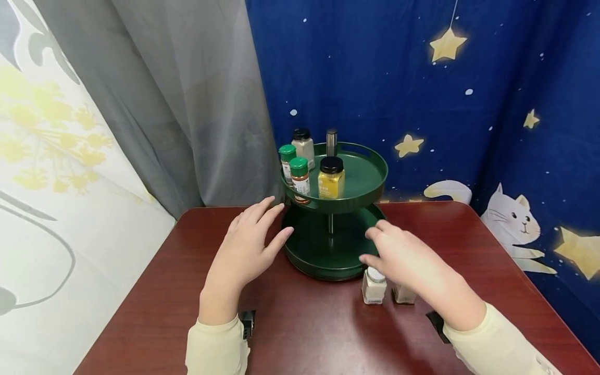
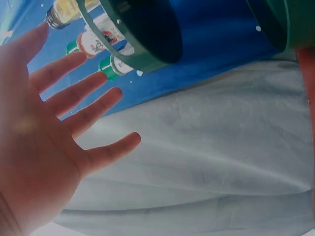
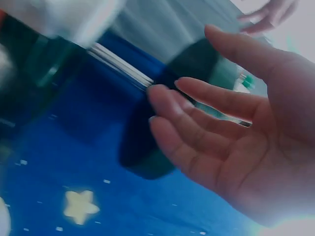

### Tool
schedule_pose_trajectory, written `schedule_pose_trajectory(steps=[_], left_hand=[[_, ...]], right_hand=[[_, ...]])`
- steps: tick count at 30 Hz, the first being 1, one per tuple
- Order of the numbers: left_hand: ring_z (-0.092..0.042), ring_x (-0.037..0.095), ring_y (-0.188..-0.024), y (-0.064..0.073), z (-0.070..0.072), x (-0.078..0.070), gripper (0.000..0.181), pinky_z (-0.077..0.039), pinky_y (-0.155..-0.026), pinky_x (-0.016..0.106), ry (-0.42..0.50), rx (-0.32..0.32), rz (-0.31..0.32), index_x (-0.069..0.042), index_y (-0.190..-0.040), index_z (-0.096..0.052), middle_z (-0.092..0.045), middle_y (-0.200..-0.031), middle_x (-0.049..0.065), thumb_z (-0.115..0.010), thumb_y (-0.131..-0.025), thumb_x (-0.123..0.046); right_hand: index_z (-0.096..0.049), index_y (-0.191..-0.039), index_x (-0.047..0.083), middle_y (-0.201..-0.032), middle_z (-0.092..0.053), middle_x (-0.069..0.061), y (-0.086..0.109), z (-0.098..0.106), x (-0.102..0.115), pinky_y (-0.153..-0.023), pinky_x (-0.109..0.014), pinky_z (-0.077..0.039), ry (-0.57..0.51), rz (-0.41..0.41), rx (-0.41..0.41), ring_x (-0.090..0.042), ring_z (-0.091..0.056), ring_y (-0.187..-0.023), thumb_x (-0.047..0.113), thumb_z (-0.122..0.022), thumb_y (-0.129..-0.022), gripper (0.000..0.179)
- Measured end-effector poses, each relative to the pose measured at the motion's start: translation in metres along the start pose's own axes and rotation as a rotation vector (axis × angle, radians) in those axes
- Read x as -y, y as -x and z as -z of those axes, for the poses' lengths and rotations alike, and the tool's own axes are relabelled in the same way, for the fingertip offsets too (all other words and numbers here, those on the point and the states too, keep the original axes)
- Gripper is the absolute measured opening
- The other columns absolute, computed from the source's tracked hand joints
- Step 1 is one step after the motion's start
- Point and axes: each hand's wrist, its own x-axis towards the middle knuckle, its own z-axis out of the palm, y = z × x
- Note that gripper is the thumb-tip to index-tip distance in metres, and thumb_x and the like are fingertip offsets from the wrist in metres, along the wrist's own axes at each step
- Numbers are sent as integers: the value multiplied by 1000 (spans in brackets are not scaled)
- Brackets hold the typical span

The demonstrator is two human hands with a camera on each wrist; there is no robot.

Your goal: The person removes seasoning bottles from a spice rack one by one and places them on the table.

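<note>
A green two-tier turntable rack (image 1: pixel 335 263) stands at the middle of the table. On its upper tier are two green-capped spice jars (image 1: pixel 300 179), a black-capped jar of yellow powder (image 1: pixel 331 182) and a black-capped jar of pale contents (image 1: pixel 303 147). My left hand (image 1: pixel 248 245) is held up at the rack's left side, fingers spread, holding nothing. To the right of the lower tier, my right hand (image 1: pixel 408 255) hovers with loosely bent fingers and nothing in its grasp. Below it stand a white-capped jar (image 1: pixel 374 287) and a second jar (image 1: pixel 404 295), partly hidden by the hand.
The reddish-brown table (image 1: pixel 300 333) runs out to both sides of the rack. A grey curtain (image 1: pixel 206 104) and a blue starry curtain (image 1: pixel 356 73) hang close behind its far edge. A patterned white cloth (image 1: pixel 70 219) lies along the left.
</note>
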Motion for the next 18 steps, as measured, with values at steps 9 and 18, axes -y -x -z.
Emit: schedule_pose_trajectory(steps=[9, 18], left_hand=[[-48, 35, -152, 0, 2, -2, 58, -37, -125, 64, 6, 7, -2, -18, -154, -58, -47, -167, 8, -62, -106, -50], [-50, 35, -150, -2, -2, -5, 56, -39, -124, 62, -1, 12, -7, -17, -153, -59, -49, -165, 8, -62, -106, -49]], right_hand=[[-77, -116, 2, -102, -76, -12, -34, 64, 21, -78, -43, -62, -86, 96, -230, -24, -68, -86, 6, -68, -101, 18], [-67, -139, 12, -134, -62, -13, -83, 92, 34, -99, -50, -61, -118, 48, -255, -30, -68, -111, 37, -72, -102, 45]])
